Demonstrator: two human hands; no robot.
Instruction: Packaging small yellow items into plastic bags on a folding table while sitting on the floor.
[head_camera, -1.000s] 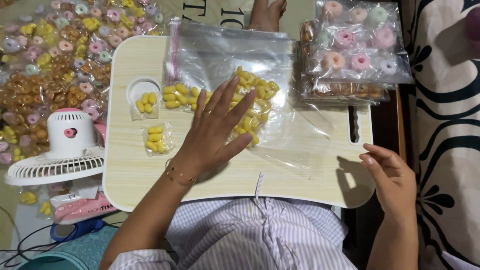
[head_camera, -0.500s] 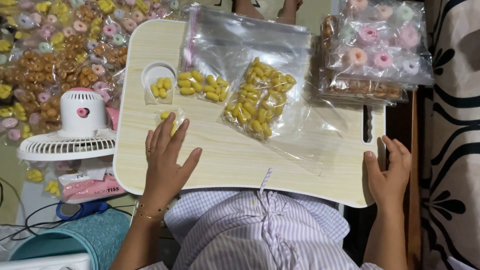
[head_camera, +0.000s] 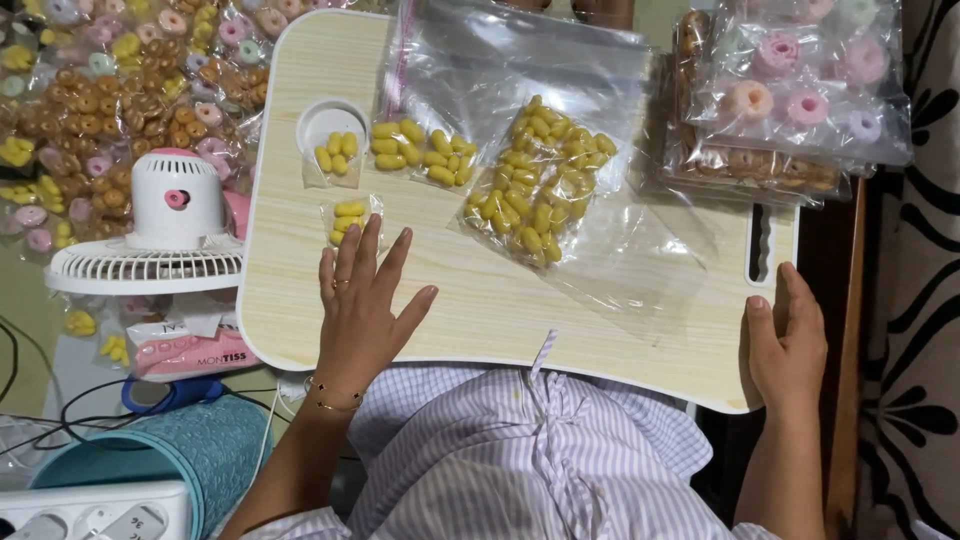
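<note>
The left hand has slid off the big candy bag to a small packet at its fingertips, grip open, while the right hand keeps an empty, open grip at the surface edge.

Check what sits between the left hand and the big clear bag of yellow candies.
Head view: only bare pale wood-grain tray top lies between the left hand and the large clear bag of yellow candies. The small clear packet of yellow candies sits at the fingertips.

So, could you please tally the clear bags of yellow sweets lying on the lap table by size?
Small bags, by the left hand: 2, one in the round cup hollow, one at the fingertips.
Medium bag: 1.
Large bag: 1.
Total: 4 on the lap table.
</note>
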